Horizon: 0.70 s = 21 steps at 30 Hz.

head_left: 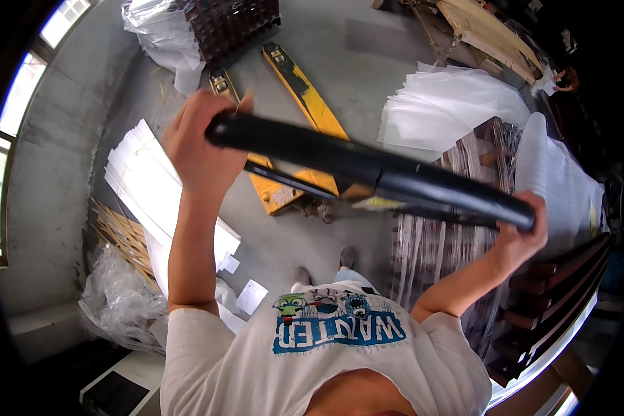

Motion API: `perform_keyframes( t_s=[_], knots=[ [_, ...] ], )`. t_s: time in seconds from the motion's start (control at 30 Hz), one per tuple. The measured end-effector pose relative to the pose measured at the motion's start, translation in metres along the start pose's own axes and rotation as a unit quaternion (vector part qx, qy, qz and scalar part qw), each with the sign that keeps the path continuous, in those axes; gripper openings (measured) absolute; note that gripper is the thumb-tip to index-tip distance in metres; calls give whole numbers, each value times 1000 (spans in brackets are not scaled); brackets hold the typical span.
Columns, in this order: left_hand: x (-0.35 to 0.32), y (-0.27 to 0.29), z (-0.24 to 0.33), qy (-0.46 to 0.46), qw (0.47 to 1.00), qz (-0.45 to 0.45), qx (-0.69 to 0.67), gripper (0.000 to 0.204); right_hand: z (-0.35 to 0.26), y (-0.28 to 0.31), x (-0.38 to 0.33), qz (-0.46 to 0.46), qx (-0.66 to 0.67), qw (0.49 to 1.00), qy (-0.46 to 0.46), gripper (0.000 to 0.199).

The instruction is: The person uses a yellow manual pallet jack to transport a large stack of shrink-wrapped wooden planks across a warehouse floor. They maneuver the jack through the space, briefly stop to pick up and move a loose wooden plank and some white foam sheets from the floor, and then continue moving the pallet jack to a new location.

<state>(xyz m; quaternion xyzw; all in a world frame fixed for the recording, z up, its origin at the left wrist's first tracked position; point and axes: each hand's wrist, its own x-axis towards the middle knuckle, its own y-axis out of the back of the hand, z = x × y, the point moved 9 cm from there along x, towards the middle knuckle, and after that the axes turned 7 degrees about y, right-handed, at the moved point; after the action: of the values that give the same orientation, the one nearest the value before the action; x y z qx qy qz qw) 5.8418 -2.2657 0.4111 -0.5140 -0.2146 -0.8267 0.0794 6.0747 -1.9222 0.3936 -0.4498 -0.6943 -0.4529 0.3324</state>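
Note:
I hold a long black handle bar (367, 170) crosswise in front of me, raised above a yellow pallet jack (295, 139) on the concrete floor. My left hand (201, 142) grips the bar's left end. My right hand (523, 232) is closed around its right end. The bar slopes down from left to right. Below it the jack's yellow forks run away from me toward a dark pallet (232, 24). My feet (347, 258) show on the floor under the bar.
White sheet stacks (152, 184) lie at left beside wooden strips (125, 239) and crumpled plastic film (118, 301). A wrapped stack of dark panels (457, 236) stands at right. More white sheets (451, 104) and another person's hand (567, 78) lie farther back.

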Motion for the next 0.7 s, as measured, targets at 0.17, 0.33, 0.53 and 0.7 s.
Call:
perform_keyframes(
  t_s=[0.17,0.33,0.53,0.7],
  knots=[
    [-40,50,30,20,996,-22,-78,20,-42,43,-33,7,235,970,57,24],
    [-86,94,96,37,998,-32,-27,17,-30,59,-43,-215,385,881,168,31],
    [-127,95,174,73,937,-258,-226,12,6,56,-19,35,233,942,237,22],
    [-168,66,243,152,842,-311,-414,33,41,-35,27,67,305,928,206,12]
  ],
)
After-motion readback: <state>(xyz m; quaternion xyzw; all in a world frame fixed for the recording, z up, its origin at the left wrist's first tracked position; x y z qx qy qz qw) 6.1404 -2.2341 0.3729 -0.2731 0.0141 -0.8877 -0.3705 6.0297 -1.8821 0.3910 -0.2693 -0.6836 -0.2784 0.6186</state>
